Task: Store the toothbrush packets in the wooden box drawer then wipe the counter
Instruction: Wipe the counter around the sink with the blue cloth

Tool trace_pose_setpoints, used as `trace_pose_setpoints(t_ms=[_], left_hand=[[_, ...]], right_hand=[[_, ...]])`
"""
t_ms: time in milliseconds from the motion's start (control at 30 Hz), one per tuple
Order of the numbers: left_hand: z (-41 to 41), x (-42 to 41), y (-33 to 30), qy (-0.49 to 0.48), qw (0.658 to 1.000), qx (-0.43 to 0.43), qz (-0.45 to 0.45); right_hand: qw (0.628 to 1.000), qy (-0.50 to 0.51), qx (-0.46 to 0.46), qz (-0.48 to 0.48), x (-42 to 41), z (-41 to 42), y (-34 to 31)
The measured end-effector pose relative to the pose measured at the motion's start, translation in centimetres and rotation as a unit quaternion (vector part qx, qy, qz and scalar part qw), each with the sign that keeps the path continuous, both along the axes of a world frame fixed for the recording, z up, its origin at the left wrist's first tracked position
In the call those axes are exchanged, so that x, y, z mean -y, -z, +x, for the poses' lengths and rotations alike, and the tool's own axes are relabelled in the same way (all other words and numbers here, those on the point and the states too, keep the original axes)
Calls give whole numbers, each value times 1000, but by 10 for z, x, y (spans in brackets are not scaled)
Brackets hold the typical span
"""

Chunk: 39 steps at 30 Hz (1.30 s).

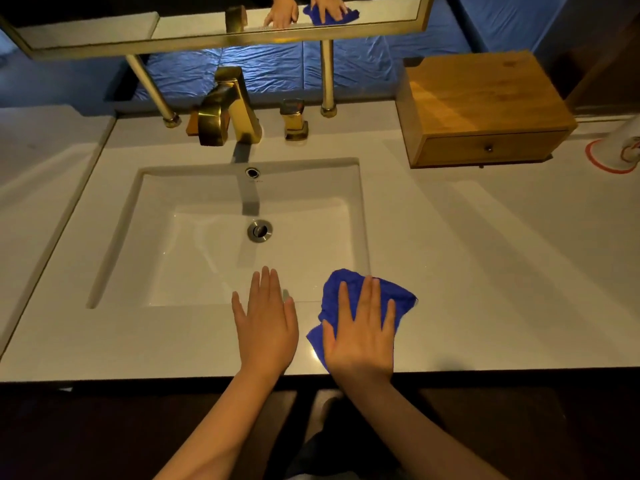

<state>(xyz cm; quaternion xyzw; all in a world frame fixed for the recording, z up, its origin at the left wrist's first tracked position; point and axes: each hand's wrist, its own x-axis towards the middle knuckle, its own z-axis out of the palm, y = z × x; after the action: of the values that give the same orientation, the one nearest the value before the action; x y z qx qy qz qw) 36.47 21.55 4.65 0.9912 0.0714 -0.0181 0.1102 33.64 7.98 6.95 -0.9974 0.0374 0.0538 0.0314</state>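
- Counter (485, 271): pale, glossy, w/ a white rectangular sink (145, 237) sunk into it; round metal drain (259, 231) sat mid-basin, overflow hole on the back wall.
- Left hand (265, 327) lay flat, palm down, on the front strip of counter just below the sink's near edge. Fingers were straight and close together, tips reaching over the basin lip, thumb out to the right. Held nothing.
- Right hand (360, 336) was pressed flat on top of a blue cloth (401, 299), fingers extended and a little spread, palm down — not gripping, just pinning it to the counter. Cloth was crumpled, sticking out beyond the fingertips and on both sides of the hand, by the sink's front-right corner, close to the counter's front edge.
- Hands sat side by side, near but not touching.
- Wooden box (485, 102) stood at the back right of the counter; its drawer (488, 148) was shut, small knob centred on the front. No toothbrush packets visible on the counter.
- Gold faucet (228, 105) behind the sink, w/ a matching square handle (294, 119) to its right.
- Mirror (214, 26) above reflected both hands and the cloth.
- White cup (620, 147) w/ red rim lay at the far right edge, partly cut off.
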Motion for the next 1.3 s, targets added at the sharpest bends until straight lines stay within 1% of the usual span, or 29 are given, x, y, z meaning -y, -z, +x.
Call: trace_pose_setpoints(t_ms=[67,200,367,433,500,567,667,733,767,800,833,867,900,933,967,1000,1100,1200,1300], left_hand=[[0,0,0,0,1000,-2,0],[1,1,-1,-2,1000,-8,10],[0,1,-6,-7,1000,-15,8],[-1,2,-6,-6,1000,-17,4],[0,3,-7,-9,1000,-16,0],[1,3,-7,-11,1000,-21,-2],[0,3,-8,-12,999,-25,-18],[4,7,-11,-9,999,-19,-29],[7,11,-12,-2,1000,-15,-26],[10,17,-14,8,1000,-11,-23],[14,23,-15,16,1000,-9,-22],[17,28,-16,21,999,-9,-24],[20,34,-16,22,999,-10,-27],[23,38,-15,21,999,-14,-29],[24,41,-14,21,999,-17,-28],[26,43,-12,23,999,-20,-24],[26,45,-5,26,999,-18,-9],[25,45,-2,25,1000,-10,-7],[25,45,-1,19,1000,-8,-6]], right_hand=[[1000,-23,3,13,-1,6,-1],[992,-75,-12,100,-20,35,2],[978,-127,18,163,-28,60,3],[969,-108,44,220,-21,63,-2],[948,-76,82,298,-9,60,-16],[928,-47,144,341,11,49,-33],[912,2,251,325,64,30,-52],[908,43,307,281,111,23,-57],[912,64,322,247,135,21,-57],[921,84,316,212,156,19,-54],[936,100,284,184,174,18,-49],[956,111,221,158,187,17,-41],[976,114,135,124,197,15,-32],[989,108,47,89,203,13,-21],[993,98,-14,68,208,11,-11],[992,97,-35,70,212,12,-5],[981,148,6,127,219,26,-5],[986,154,7,64,217,38,4],[985,168,7,49,205,45,8]])
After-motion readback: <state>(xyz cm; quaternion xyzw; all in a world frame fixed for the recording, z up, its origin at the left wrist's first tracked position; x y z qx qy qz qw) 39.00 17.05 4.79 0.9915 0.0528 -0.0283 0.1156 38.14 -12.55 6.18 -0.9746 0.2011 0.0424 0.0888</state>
